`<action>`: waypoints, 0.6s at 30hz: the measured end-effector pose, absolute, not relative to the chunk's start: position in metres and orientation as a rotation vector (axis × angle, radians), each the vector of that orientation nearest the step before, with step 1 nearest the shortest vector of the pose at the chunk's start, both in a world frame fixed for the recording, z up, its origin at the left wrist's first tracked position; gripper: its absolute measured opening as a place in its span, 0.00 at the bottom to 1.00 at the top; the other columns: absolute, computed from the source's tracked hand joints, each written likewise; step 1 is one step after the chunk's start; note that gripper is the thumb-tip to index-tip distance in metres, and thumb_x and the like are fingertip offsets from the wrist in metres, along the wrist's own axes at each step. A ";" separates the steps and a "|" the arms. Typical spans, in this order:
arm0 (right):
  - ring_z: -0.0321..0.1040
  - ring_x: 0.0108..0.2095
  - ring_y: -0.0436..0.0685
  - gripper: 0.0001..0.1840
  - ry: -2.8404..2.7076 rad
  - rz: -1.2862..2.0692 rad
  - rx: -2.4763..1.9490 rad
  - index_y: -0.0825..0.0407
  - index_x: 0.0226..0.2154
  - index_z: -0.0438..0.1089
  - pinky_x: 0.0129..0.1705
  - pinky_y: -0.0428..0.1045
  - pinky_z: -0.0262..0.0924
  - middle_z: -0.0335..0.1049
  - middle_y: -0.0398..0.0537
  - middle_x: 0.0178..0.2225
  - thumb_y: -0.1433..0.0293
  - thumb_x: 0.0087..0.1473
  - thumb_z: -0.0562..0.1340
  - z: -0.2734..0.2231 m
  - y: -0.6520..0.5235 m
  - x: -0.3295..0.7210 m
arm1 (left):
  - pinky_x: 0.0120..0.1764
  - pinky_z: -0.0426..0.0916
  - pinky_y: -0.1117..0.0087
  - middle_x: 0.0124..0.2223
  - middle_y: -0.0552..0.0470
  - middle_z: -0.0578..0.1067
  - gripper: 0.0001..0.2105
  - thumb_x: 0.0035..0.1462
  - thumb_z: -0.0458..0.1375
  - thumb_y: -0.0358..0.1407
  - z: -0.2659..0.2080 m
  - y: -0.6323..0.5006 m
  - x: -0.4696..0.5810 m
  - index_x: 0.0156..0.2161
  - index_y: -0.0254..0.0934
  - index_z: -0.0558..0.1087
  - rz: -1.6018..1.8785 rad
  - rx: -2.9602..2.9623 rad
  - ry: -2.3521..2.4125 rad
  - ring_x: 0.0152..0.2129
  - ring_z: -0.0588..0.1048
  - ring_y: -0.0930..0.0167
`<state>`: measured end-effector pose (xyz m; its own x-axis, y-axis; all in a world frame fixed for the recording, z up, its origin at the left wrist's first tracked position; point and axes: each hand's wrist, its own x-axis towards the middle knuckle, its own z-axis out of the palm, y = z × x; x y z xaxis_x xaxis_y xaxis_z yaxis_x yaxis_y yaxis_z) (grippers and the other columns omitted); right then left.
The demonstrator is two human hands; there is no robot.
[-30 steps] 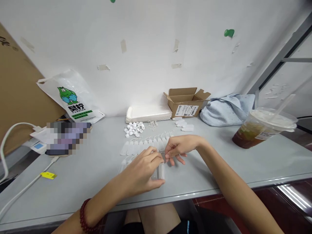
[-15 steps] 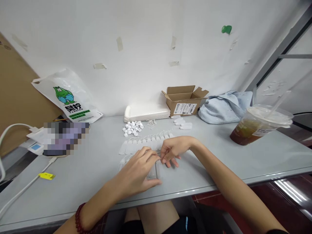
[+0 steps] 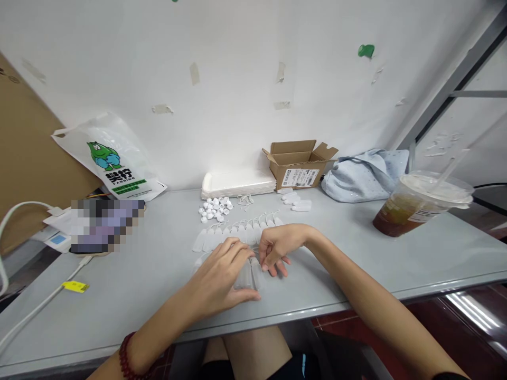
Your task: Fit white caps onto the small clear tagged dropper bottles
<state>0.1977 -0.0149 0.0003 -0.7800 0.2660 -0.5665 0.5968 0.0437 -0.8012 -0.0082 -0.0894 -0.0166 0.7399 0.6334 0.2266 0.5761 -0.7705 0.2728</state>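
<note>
My left hand (image 3: 224, 269) lies palm down over a front row of small clear plastic bottles (image 3: 245, 277), thumb stretched out along their lower ends and fingers arched over their tops. Part of that row is hidden under it. Beside the rightmost bottle, my right hand (image 3: 282, 247) has thumb and index finger pressed together near the bottle's upper side, other fingers curled loosely. What they pinch is too small to make out. Behind both hands runs a second row of small bottles (image 3: 209, 240) with white cords at their tops.
White caps (image 3: 216, 208) lie in a pile, with loose cords (image 3: 245, 200) alongside. Uncapped bottles (image 3: 301, 206) lie before an open cardboard box (image 3: 299, 171). White trays (image 3: 237, 182) are stacked at the wall. A drink cup (image 3: 420, 203) stands right; a phone (image 3: 119, 224) lies left.
My right hand has shifted slightly left. The rightmost front bottle now leans a little, its top toward my left fingers. My left hand has barely moved.
</note>
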 end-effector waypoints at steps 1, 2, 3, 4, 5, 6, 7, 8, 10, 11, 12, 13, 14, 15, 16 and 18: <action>0.70 0.20 0.48 0.16 2.057 -1.802 0.880 0.58 0.27 0.69 0.20 0.42 0.56 0.71 0.41 0.22 0.60 0.45 0.66 0.001 -0.015 0.197 | 0.46 0.67 0.55 0.47 0.43 0.71 0.26 0.48 0.64 0.49 -0.017 -0.090 -0.008 0.47 0.36 0.65 0.470 2.755 0.975 0.47 0.66 0.58; 0.70 0.20 0.48 0.16 2.054 -1.801 0.878 0.58 0.26 0.69 0.20 0.42 0.56 0.71 0.41 0.22 0.60 0.45 0.66 0.001 -0.016 0.197 | 0.46 0.67 0.55 0.47 0.43 0.71 0.26 0.48 0.64 0.49 -0.018 -0.090 -0.008 0.46 0.36 0.65 0.480 2.756 0.984 0.47 0.66 0.58; 0.70 0.20 0.48 0.16 2.052 -1.798 0.874 0.58 0.26 0.69 0.20 0.42 0.56 0.71 0.41 0.22 0.60 0.45 0.66 0.001 -0.016 0.197 | 0.46 0.66 0.55 0.47 0.43 0.71 0.25 0.48 0.64 0.49 -0.019 -0.090 -0.008 0.46 0.35 0.65 0.490 2.757 0.993 0.48 0.66 0.57; 0.70 0.20 0.48 0.16 2.051 -1.795 0.872 0.58 0.25 0.69 0.20 0.42 0.56 0.71 0.41 0.22 0.60 0.45 0.66 0.001 -0.016 0.197 | 0.46 0.66 0.55 0.47 0.43 0.70 0.24 0.50 0.63 0.47 -0.020 -0.090 -0.009 0.46 0.35 0.65 0.497 2.758 1.000 0.48 0.65 0.58; 0.70 0.20 0.48 0.16 2.050 -1.793 0.871 0.59 0.25 0.69 0.20 0.42 0.57 0.71 0.41 0.22 0.61 0.46 0.66 0.001 -0.016 0.197 | 0.46 0.66 0.56 0.47 0.43 0.70 0.22 0.51 0.63 0.45 -0.021 -0.091 -0.009 0.46 0.35 0.65 0.502 2.758 1.002 0.48 0.65 0.58; 0.70 0.20 0.47 0.15 2.050 -1.793 0.870 0.59 0.25 0.69 0.20 0.42 0.57 0.71 0.41 0.22 0.61 0.46 0.66 0.001 -0.016 0.197 | 0.46 0.66 0.56 0.47 0.43 0.70 0.20 0.52 0.62 0.44 -0.021 -0.091 -0.009 0.46 0.36 0.65 0.502 2.759 1.001 0.48 0.65 0.58; 0.70 0.20 0.48 0.15 2.051 -1.795 0.869 0.59 0.25 0.69 0.20 0.42 0.57 0.71 0.41 0.22 0.62 0.46 0.65 0.000 -0.016 0.197 | 0.46 0.66 0.57 0.47 0.44 0.70 0.19 0.53 0.62 0.42 -0.021 -0.092 -0.010 0.46 0.35 0.64 0.501 2.759 0.996 0.48 0.65 0.59; 0.70 0.20 0.48 0.15 2.051 -1.797 0.865 0.59 0.25 0.69 0.20 0.42 0.57 0.71 0.42 0.22 0.62 0.46 0.65 -0.001 -0.015 0.197 | 0.46 0.66 0.57 0.47 0.44 0.70 0.18 0.53 0.61 0.41 -0.020 -0.092 -0.010 0.46 0.35 0.64 0.497 2.759 0.991 0.48 0.65 0.59; 0.70 0.20 0.48 0.15 2.052 -1.802 0.854 0.59 0.25 0.70 0.20 0.42 0.58 0.71 0.42 0.23 0.62 0.46 0.65 -0.002 -0.015 0.197 | 0.46 0.65 0.57 0.46 0.44 0.70 0.18 0.53 0.61 0.41 -0.018 -0.094 -0.010 0.46 0.35 0.64 0.488 2.753 0.986 0.47 0.65 0.59; 0.70 0.20 0.48 0.15 2.051 -1.804 0.847 0.59 0.25 0.70 0.20 0.42 0.58 0.72 0.42 0.23 0.61 0.46 0.66 -0.002 -0.015 0.197 | 0.46 0.65 0.57 0.46 0.44 0.70 0.18 0.53 0.61 0.41 -0.016 -0.094 -0.010 0.46 0.35 0.64 0.487 2.745 0.989 0.47 0.64 0.59; 0.70 0.20 0.48 0.16 2.050 -1.806 0.842 0.59 0.25 0.70 0.20 0.42 0.58 0.72 0.42 0.23 0.61 0.45 0.66 -0.001 -0.015 0.197 | 0.46 0.65 0.57 0.46 0.44 0.70 0.19 0.53 0.61 0.43 -0.015 -0.094 -0.010 0.45 0.35 0.65 0.488 2.733 0.993 0.47 0.65 0.59; 0.70 0.21 0.48 0.16 2.049 -1.807 0.841 0.59 0.25 0.70 0.20 0.42 0.58 0.72 0.43 0.22 0.60 0.45 0.66 0.001 -0.015 0.198 | 0.45 0.65 0.58 0.46 0.44 0.70 0.19 0.53 0.61 0.44 -0.013 -0.093 -0.010 0.45 0.35 0.65 0.493 2.716 0.998 0.46 0.65 0.60; 0.70 0.21 0.48 0.16 2.056 -1.808 0.844 0.59 0.25 0.70 0.20 0.42 0.57 0.72 0.43 0.22 0.60 0.45 0.66 0.003 -0.015 0.200 | 0.45 0.65 0.58 0.45 0.44 0.71 0.19 0.54 0.60 0.45 -0.011 -0.091 -0.010 0.45 0.35 0.65 0.503 2.696 1.005 0.46 0.65 0.60; 0.70 0.20 0.49 0.16 2.076 -1.811 0.855 0.59 0.25 0.70 0.20 0.42 0.57 0.72 0.43 0.22 0.60 0.45 0.66 0.007 -0.014 0.203 | 0.45 0.65 0.58 0.45 0.44 0.71 0.18 0.55 0.58 0.46 -0.009 -0.087 -0.011 0.44 0.35 0.65 0.523 2.672 1.017 0.45 0.65 0.61; 0.70 0.20 0.49 0.15 2.119 -1.818 0.885 0.59 0.26 0.70 0.21 0.43 0.57 0.72 0.44 0.22 0.61 0.46 0.65 0.011 -0.013 0.207 | 0.45 0.65 0.59 0.44 0.45 0.71 0.16 0.57 0.57 0.45 -0.007 -0.081 -0.011 0.44 0.35 0.66 0.548 2.646 1.036 0.44 0.65 0.62; 0.69 0.20 0.49 0.13 2.289 -1.820 1.031 0.58 0.27 0.70 0.22 0.44 0.58 0.73 0.45 0.24 0.63 0.48 0.64 0.020 -0.010 0.219 | 0.45 0.65 0.60 0.42 0.46 0.72 0.12 0.60 0.52 0.43 -0.003 -0.063 -0.012 0.41 0.35 0.67 0.622 2.588 1.119 0.44 0.66 0.63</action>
<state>0.2189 -0.0097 0.0196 -0.7781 0.4671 -0.4199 0.5143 0.0902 -0.8528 -0.0122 -0.0629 -0.0033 0.6129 0.7379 0.2826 0.6295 -0.6721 0.3898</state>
